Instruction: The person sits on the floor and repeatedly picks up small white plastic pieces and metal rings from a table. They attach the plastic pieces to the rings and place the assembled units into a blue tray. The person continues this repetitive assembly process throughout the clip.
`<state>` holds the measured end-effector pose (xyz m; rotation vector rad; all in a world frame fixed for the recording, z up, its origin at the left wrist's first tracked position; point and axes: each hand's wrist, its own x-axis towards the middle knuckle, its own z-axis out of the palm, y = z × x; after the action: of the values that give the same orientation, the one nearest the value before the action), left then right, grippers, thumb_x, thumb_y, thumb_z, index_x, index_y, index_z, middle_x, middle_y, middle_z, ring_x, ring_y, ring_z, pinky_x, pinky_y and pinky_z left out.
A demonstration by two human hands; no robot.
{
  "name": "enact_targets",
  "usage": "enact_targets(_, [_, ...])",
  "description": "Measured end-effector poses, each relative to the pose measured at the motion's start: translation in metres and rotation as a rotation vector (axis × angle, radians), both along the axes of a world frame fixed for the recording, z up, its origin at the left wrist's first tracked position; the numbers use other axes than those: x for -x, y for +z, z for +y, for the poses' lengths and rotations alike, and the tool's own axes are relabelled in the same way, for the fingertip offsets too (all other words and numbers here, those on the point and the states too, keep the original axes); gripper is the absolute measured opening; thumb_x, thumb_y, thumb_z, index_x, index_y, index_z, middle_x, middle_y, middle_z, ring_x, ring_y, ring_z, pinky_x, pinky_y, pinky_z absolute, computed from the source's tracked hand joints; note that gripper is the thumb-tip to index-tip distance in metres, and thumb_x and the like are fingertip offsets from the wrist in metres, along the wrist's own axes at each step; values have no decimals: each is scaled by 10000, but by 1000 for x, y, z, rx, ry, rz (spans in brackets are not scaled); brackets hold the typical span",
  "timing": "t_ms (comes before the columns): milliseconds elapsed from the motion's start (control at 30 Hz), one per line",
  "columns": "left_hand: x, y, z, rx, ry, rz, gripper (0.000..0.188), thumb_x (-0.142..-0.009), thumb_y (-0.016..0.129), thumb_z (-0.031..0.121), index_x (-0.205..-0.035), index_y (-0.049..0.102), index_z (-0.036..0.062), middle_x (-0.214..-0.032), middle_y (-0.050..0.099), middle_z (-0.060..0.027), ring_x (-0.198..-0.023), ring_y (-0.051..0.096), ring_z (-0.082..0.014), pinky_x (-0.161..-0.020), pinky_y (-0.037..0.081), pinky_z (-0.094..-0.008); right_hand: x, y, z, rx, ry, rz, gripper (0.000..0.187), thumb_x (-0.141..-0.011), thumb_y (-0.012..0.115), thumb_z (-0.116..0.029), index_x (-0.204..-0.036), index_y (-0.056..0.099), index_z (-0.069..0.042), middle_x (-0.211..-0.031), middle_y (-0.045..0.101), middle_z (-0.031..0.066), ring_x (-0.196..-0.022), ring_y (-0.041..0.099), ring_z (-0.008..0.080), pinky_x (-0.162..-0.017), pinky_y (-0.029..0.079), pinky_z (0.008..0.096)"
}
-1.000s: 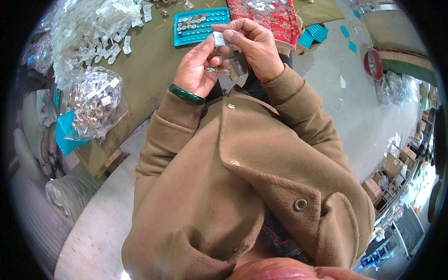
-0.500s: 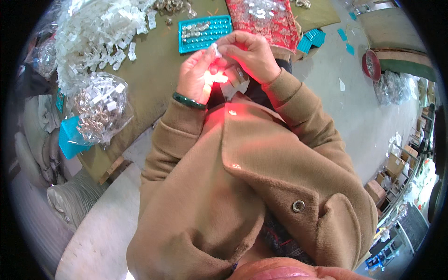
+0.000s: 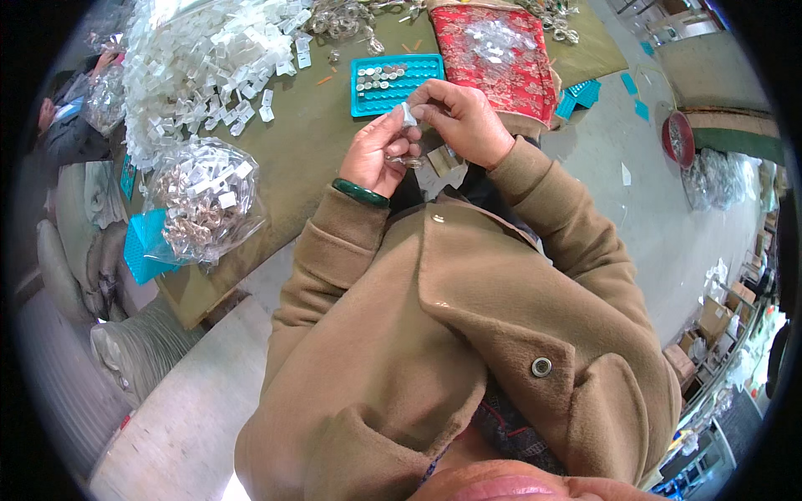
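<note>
In front of my coat, both hands meet over a small white tag [image 3: 408, 116]. My left hand [image 3: 378, 157], wearing a dark green bangle [image 3: 361, 193], pinches it between thumb and finger. The fingertips of my right hand [image 3: 468, 123] close on its upper right side. A shiny chain-like piece [image 3: 405, 161] lies along my curled left fingers; its exact kind is too small to tell. Just beyond the hands is a turquoise tray [image 3: 357, 108] with rows of hollows, several holding small round silvery pieces.
A large heap of white tags [image 3: 213, 63] covers the table's [image 3: 309, 150] far left. Nearer lies a clear bag [image 3: 205, 204] of tags and chains, partly over a turquoise tray [image 3: 144, 250]. Red patterned cloth [image 3: 493, 88] bears small clear packets. Another person's hand [image 3: 48, 111] shows far left.
The whole scene has shifted right and slightly down in the picture. Red light that lay over my hands and coat is gone. My hands stay together at the white tag.
</note>
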<state>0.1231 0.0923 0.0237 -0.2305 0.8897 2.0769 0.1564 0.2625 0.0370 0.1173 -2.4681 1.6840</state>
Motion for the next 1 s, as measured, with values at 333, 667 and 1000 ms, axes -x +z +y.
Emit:
enact_targets(333, [20, -3, -15, 288, 153, 253, 207, -960, 545, 238, -1025, 555, 41, -748, 604, -39, -467, 403, -24, -478, 411, -189, 84, 30, 6, -511, 307, 163, 87, -773, 618, -131, -821, 674, -85, -728, 654, 123, -706, 641, 324, -651, 512, 408])
enact_targets(667, [31, -1, -34, 263, 346, 125, 122, -955, 525, 185, -996, 530, 70, -739, 525, -5, -614, 492, -74, -596, 467, -256, 160, 3, -74, -1108, 211, 212, 102, -762, 670, -148, -779, 636, -54, -768, 667, 115, -747, 671, 297, -654, 534, 365])
enact_targets(1000, [44, 7, -54, 84, 608, 214, 211, -926, 557, 98, -1125, 568, 26, -966, 606, -50, -601, 414, -41, -535, 390, -203, 129, 34, -51, -709, 77, 437, 179, -767, 642, -62, -936, 621, -9, -731, 608, 121, -655, 609, 292, -602, 491, 365])
